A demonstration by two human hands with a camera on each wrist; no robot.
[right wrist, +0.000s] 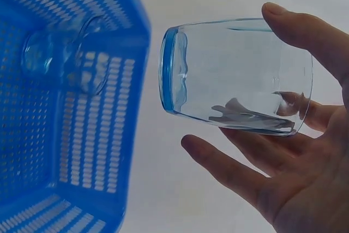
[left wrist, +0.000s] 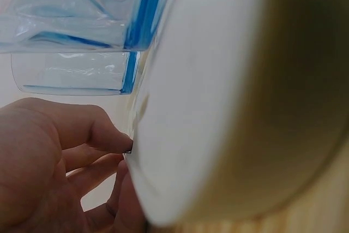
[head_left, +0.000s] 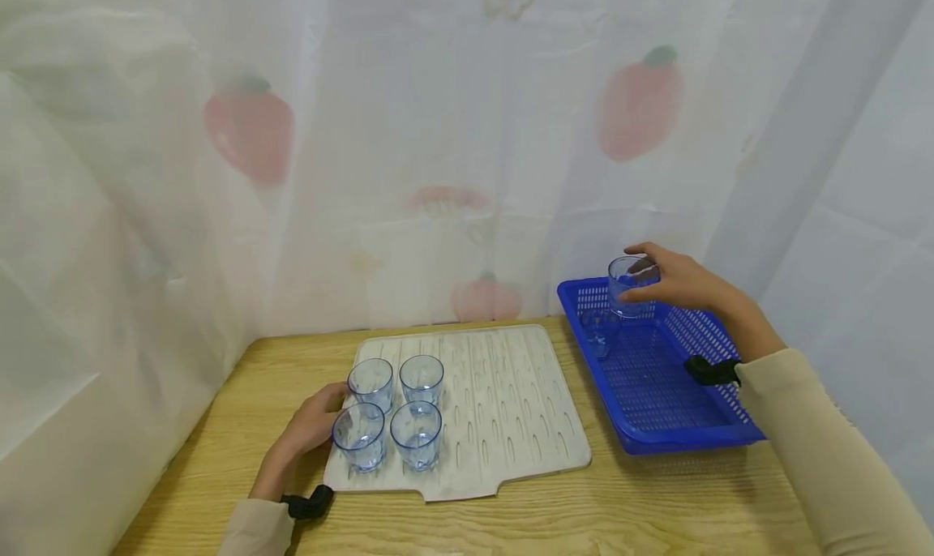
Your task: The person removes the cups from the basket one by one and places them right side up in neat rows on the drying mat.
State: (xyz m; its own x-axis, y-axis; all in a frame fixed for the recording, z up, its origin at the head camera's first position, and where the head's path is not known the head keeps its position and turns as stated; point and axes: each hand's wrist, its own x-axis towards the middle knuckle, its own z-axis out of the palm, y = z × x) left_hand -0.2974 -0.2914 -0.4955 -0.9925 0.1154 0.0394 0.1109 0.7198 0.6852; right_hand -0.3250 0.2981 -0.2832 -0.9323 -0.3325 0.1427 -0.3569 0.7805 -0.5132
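My right hand (head_left: pixel 677 282) holds a clear, blue-tinted drinking glass (head_left: pixel 622 287) above the back of a blue plastic basket (head_left: pixel 689 438). In the right wrist view the thumb and fingers lie around the rim end of that glass (right wrist: pixel 229 80). A second glass (head_left: pixel 601 335) is inside the basket at its back left. On the left, my left hand (head_left: pixel 315 420) is at the edge of a pale drying mat (head_left: pixel 511 402); the left wrist view shows the fingers (left wrist: pixel 92 126) pinching that edge. Several glasses (head_left: pixel 417 436) stand upright, close together, on the mat's left part.
The mat and basket lie on a wooden table (head_left: pixel 554 515). White curtains (head_left: pixel 438 134) with fruit prints hang behind and on both sides. The basket stands just right of the mat, close to the back curtain.
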